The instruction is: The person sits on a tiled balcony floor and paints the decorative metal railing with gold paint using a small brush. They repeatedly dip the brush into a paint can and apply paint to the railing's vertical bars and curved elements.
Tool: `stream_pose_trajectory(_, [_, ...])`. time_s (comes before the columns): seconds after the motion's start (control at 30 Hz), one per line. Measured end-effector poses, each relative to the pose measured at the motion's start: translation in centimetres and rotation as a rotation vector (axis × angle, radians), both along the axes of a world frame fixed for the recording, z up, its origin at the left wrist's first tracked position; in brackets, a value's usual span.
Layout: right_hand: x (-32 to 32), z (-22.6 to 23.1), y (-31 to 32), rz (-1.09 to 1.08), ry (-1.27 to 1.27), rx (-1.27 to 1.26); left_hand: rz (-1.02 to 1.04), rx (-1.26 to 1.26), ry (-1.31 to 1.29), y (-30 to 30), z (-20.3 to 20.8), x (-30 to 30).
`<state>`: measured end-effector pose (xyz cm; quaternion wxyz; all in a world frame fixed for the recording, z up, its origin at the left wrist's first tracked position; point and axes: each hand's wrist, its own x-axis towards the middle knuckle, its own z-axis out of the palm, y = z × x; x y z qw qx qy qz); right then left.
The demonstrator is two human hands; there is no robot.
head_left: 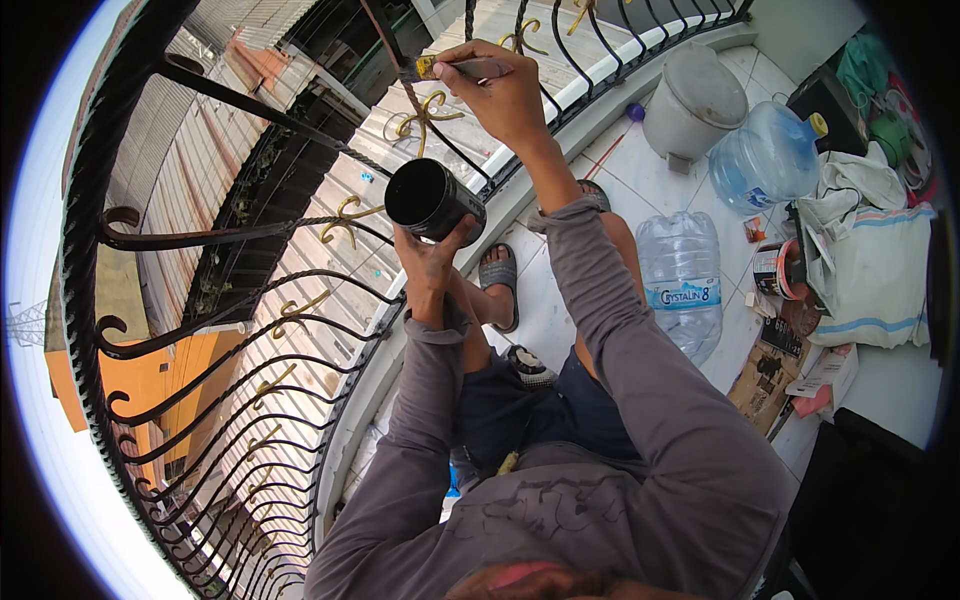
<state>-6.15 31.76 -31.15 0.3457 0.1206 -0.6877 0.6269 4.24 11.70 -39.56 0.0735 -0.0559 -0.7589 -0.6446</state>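
Railing [230, 98] of dark bars with gold scrolls [425, 118] curves along the person's front and left, and the brush [428, 68] meets one of its upright bars just above a scroll. The right hand [505, 95] is closed around the brush handle, pinching close to the bristles, likely for fine control on such a thin bar. The left hand [430, 262] grips the black cup [422, 200] around its lower side, mouth tipped upward, seemingly so the brush has little way to travel; its contents are too dark to tell. A lidded bucket [695, 115] and clear bottle [680, 240] stand to the right, apart from the brushwork.
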Motion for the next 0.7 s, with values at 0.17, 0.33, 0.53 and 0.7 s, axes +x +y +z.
stream_pose_trajectory(0.17, [0.6, 1.0, 0.6, 0.260, -0.029, -0.076, 0.031, -0.032, 0.023, -0.1, -0.2, -0.1])
stream_pose_trajectory(0.33, [-0.1, 0.3, 0.5, -0.004, -0.009, -0.113, 0.024, -0.017, 0.024, -0.2, -0.5, -0.1])
stream_pose_trajectory(0.53, [0.0, 0.1, 0.5, 0.019, -0.045, 0.037, 0.020, -0.009, 0.026, -0.3, -0.5, -0.1])
stream_pose_trajectory(0.7, [0.0, 0.0, -0.6, 0.121, -0.032, -0.076, 0.037, -0.050, 0.022, -0.2, -0.6, -0.1])
